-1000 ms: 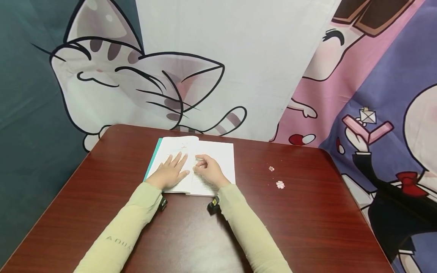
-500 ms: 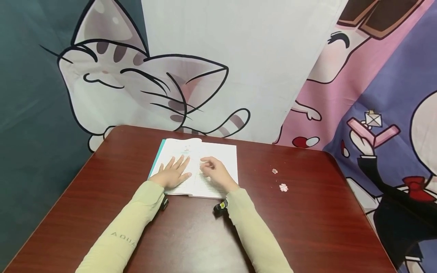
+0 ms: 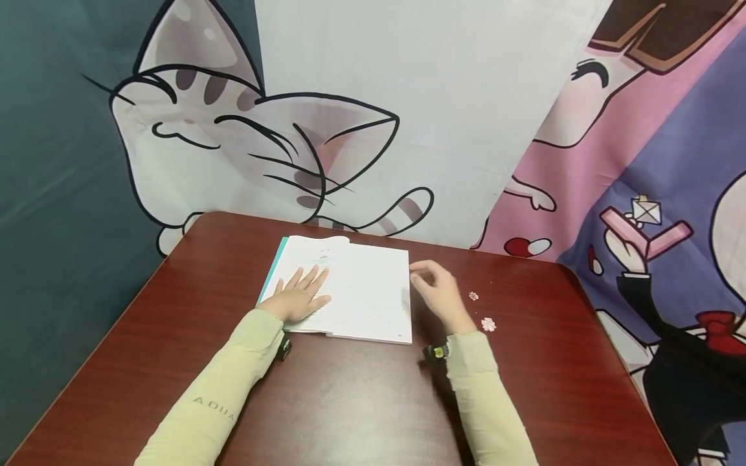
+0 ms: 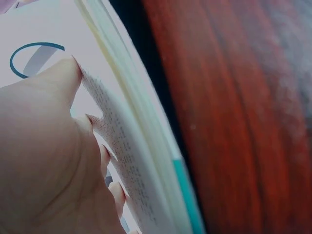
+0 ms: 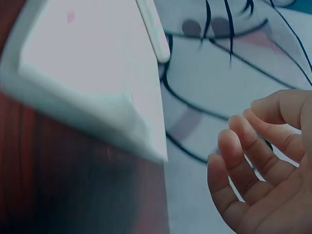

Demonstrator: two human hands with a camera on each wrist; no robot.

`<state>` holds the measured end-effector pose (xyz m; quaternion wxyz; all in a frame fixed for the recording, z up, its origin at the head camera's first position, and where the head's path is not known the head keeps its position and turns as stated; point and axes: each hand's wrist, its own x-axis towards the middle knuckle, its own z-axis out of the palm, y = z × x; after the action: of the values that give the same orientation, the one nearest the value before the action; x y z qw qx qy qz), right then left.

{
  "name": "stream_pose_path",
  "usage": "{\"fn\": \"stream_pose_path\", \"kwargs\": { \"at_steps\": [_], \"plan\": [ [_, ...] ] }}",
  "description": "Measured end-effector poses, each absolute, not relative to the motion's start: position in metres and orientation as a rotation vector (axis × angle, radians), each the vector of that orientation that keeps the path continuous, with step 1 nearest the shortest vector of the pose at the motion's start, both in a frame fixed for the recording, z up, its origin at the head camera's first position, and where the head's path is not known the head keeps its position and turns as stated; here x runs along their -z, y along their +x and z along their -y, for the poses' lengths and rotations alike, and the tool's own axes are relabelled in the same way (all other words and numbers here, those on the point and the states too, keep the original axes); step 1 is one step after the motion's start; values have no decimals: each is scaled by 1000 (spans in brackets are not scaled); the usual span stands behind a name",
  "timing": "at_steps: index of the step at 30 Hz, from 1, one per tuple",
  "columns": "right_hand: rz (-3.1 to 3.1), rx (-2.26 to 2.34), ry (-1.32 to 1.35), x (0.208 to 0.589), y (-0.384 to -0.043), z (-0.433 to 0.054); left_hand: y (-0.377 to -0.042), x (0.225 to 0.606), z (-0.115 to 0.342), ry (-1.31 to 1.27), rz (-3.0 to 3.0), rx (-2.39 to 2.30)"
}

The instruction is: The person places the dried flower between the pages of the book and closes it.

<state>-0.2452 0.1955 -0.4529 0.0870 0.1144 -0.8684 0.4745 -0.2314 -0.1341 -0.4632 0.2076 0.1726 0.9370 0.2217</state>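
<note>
An open book with a teal cover edge lies on the table, its printed pages facing up. My left hand rests flat on the left page, fingers spread; in the left wrist view the hand lies along the text near the page edges. Just past the book's right edge is my right hand. In the right wrist view the right hand has loosely bent fingers with nothing between them, apart from the book.
A pink flower-shaped piece and a smaller one lie on the dark red wooden table, right of the right hand. A cartoon-printed cloth hangs behind the table.
My right hand has moved right, from over the book's middle to beyond its right edge, uncovering the right page. The left hand stays on the left page; the head view has shifted slightly.
</note>
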Motion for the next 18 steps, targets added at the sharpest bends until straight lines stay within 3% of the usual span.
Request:
{"fn": "stream_pose_path", "kwargs": {
  "at_steps": [18],
  "plan": [
    [2890,-974,24,450,-248,-316,-248,492,141,463,-2615,-605]
  ]
}}
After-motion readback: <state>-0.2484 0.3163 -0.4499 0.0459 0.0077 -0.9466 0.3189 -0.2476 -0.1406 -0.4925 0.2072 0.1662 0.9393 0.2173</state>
